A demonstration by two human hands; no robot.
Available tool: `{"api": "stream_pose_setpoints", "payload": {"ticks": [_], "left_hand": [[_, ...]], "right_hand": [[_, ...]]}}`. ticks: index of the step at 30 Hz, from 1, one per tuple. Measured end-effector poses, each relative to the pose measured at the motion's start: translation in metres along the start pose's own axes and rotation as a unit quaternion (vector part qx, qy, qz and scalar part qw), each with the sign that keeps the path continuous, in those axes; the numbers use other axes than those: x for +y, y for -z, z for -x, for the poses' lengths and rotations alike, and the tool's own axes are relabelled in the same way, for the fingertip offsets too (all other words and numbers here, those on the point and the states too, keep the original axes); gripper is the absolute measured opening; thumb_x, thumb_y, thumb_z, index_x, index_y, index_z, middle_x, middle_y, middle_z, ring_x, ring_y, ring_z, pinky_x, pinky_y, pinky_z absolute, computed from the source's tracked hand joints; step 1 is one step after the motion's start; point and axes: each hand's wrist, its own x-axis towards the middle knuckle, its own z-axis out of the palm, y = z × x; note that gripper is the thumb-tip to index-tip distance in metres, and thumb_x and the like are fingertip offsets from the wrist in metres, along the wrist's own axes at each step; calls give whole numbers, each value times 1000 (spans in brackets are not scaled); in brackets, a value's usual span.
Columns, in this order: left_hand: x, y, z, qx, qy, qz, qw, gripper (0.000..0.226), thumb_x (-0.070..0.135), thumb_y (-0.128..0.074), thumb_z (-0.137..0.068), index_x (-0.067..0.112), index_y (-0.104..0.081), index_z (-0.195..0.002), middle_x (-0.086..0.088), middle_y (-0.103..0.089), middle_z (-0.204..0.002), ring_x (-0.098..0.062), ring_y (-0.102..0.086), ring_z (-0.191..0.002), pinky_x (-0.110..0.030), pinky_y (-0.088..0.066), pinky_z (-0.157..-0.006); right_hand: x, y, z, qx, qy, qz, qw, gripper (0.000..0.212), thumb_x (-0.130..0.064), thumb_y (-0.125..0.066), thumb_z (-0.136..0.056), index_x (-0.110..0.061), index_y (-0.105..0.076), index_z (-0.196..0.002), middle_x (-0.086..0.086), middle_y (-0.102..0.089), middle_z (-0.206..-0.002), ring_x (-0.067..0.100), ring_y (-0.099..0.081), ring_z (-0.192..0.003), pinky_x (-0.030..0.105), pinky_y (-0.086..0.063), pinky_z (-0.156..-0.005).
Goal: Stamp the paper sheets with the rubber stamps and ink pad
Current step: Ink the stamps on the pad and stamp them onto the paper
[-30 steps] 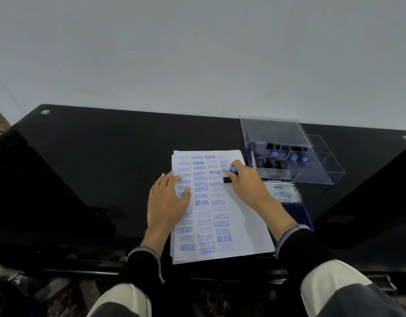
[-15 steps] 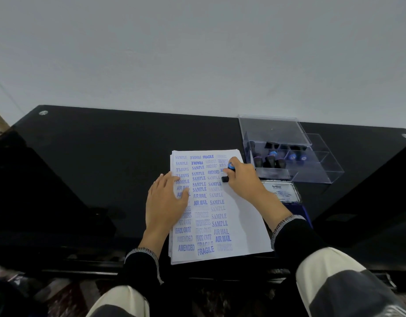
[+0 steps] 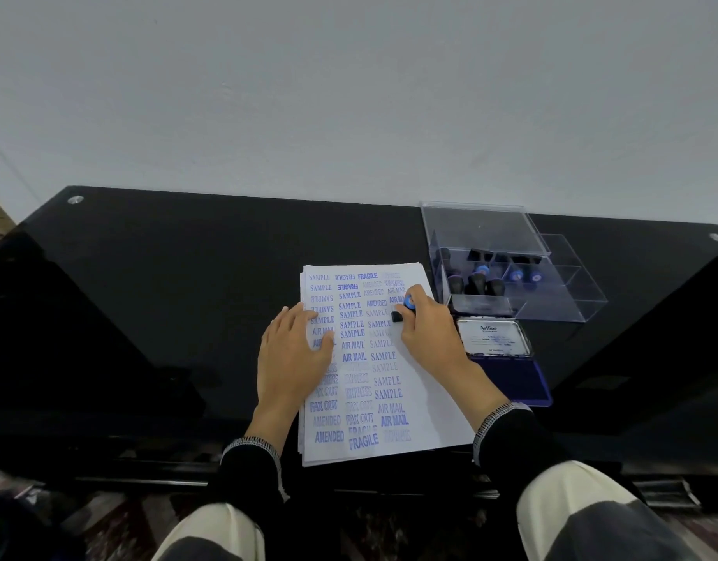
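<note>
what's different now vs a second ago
Almost nothing. The right hand still grips the rubber stamp on the paper sheets, shifted barely, if at all. The left hand stays flat on the sheets; ink pad and stamp box unmoved.

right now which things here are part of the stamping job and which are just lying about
In use:
- rubber stamp, gripped by right hand
- paper sheets, held flat by left hand
- open ink pad

Lying about:
- clear box of spare stamps
- black table

right hand (image 3: 428,332) grips stamp (image 3: 404,307) on paper sheets (image 3: 426,402) | left hand (image 3: 294,354) flat on sheets
</note>
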Motion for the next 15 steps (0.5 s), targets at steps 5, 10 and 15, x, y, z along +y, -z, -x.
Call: {"api": "stream_pose_setpoints", "payload": {"ticks": [5,10,15], "left_hand": [[0,0,0,3,-2,-5,1000,45,45,-53,-94,23,-50,-133,4,-41,-149,-17,-28,-143,-36,-20,-118],[0,-1,-1,2,0,-1,1000,45,45,-54,-94,24,-50,-133,4,-42,-149,-17,-28,-143,-37,-21,-118],[0,0,0,2,1,-1,1000,45,45,-54,-93,24,-50,-133,4,-41,-149,-17,-28,-143,-37,-21,-117]], "right_hand": [[-3,5,-18,-32,-20,10,999,11,-15,-49,-98,-6,-43,-98,7,-50,-76,26,-48,-67,36,-39,-57],[-3,5,-22,-40,-23,16,999,10,-16,-47,-99,-9,-41,-96,6,-50,-76,26,-48,-68,35,-38,-58],[1,-2,-5,-6,-1,-35,999,13,-9,-47,-98,-11,-37,-89,2,-51,-76,8,-53,-70,30,-36,-51]]}}
